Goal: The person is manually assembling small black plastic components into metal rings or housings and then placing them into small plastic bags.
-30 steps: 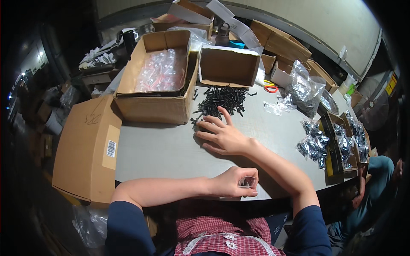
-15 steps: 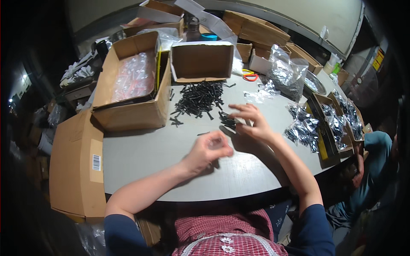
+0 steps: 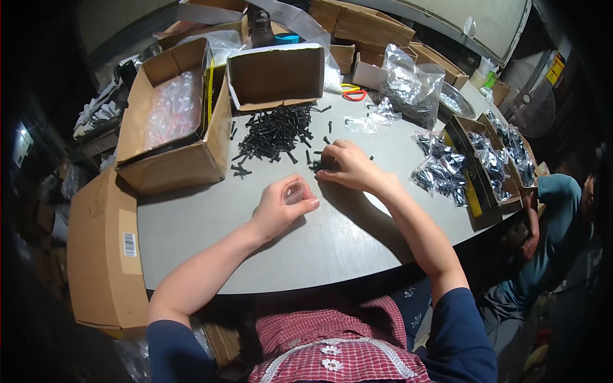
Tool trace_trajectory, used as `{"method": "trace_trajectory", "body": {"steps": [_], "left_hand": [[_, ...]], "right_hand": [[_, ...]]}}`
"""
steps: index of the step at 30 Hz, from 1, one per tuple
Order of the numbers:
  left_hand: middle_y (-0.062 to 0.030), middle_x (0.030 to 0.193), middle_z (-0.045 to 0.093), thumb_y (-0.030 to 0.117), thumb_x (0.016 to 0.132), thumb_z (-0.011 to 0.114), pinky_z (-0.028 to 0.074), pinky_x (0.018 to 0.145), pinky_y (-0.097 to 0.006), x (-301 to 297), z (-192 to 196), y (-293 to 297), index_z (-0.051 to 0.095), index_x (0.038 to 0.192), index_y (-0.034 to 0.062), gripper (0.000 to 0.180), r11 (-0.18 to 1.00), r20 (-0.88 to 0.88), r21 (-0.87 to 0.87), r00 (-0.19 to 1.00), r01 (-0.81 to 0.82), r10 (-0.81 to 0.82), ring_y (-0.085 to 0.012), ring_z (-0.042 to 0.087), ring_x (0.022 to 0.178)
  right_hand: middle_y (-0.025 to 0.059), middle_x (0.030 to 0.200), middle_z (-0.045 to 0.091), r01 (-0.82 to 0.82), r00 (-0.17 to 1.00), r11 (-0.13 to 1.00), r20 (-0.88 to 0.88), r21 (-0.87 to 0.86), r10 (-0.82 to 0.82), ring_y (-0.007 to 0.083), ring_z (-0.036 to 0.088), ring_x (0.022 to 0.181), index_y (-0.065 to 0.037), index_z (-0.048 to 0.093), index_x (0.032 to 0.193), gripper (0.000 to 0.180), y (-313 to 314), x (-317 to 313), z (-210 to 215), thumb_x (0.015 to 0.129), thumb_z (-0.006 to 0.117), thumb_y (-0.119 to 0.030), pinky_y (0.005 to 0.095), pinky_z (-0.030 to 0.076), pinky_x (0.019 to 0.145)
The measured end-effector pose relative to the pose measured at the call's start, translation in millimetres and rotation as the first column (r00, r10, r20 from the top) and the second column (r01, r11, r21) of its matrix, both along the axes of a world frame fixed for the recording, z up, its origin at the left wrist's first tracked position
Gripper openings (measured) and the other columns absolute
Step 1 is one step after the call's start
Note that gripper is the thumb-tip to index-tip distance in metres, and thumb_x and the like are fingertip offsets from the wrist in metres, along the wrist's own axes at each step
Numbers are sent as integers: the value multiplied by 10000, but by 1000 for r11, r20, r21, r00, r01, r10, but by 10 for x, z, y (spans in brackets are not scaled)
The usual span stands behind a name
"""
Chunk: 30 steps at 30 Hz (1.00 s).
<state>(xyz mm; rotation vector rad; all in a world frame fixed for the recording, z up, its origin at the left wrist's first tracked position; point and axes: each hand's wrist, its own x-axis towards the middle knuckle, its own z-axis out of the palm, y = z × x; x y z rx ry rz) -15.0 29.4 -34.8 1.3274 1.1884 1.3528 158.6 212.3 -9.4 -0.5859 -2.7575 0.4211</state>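
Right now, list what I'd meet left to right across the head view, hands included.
Brown carton → bag-filled box → left hand → right hand → loose packets → dark-sided packet box.

Toward the person from the left fingers (image 3: 308, 205), the desk (image 3: 319, 252) lies bare to its edge. Left of them, the carton (image 3: 185, 167) walls off passage; beyond, the black pile (image 3: 276, 133) and open box (image 3: 276, 75) block it. Only a narrow gap parts left from right fingers (image 3: 332, 155). Right of these, bare desk reaches the filled packets (image 3: 440, 171).
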Motion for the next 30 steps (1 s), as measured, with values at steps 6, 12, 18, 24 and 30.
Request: {"method": "trace_trajectory", "body": {"steps": [6, 12, 18, 24, 30], "left_hand": [[-40, 897, 658, 96, 910, 764, 471, 787, -270, -26, 109, -45, 554, 870, 74, 215, 998, -41, 7, 997, -67, 67, -87, 583, 856], [-27, 925, 659, 99, 936, 750, 482, 772, -258, 132, 234, -182, 577, 959, 56, 180, 1000, -111, 28, 994, 2, 1, -81, 592, 855], [-14, 959, 650, 130, 955, 754, 507, 828, -264, 290, 270, -246, 599, 1046, 40, 201, 996, -103, 33, 992, 81, -77, -86, 616, 904], [-4, 901, 651, 132, 932, 785, 500, 788, -258, 251, 289, -223, 616, 1001, 54, 199, 992, 94, -93, 993, 83, -74, -81, 610, 888], [-36, 943, 687, 41, 891, 743, 532, 850, -287, 225, 180, -185, 617, 1008, 24, 173, 997, 110, -68, 993, 39, -32, -117, 648, 930]], "right_hand": [[116, 918, 690, -2, 998, 953, -56, 304, 20, 311, 655, 954, -43, 712, 888, 252, -55, 47, -39, 767, 793, -249, 409, 478, 954], [82, 880, 686, 43, 977, 914, -208, 403, 46, 278, 654, 922, -60, 711, 875, 177, 100, 174, -136, 800, 765, -211, 400, 473, 937], [113, 881, 659, 78, 946, 997, -317, 21, -67, 248, 637, 890, -46, 699, 980, 197, 29, 124, -75, 967, 700, -243, 367, 464, 928], [-8, 1125, 650, -334, 849, 507, -487, -794, -203, 97, 560, 1054, -50, 646, 1179, 256, -147, 112, 44, 1047, 641, -269, 281, 433, 952], [17, 1208, 611, -515, 791, 416, -602, -749, -106, 107, 519, 1160, -34, 652, 1171, 245, -738, -5, 305, 1063, 620, -251, 307, 401, 1041]]}}
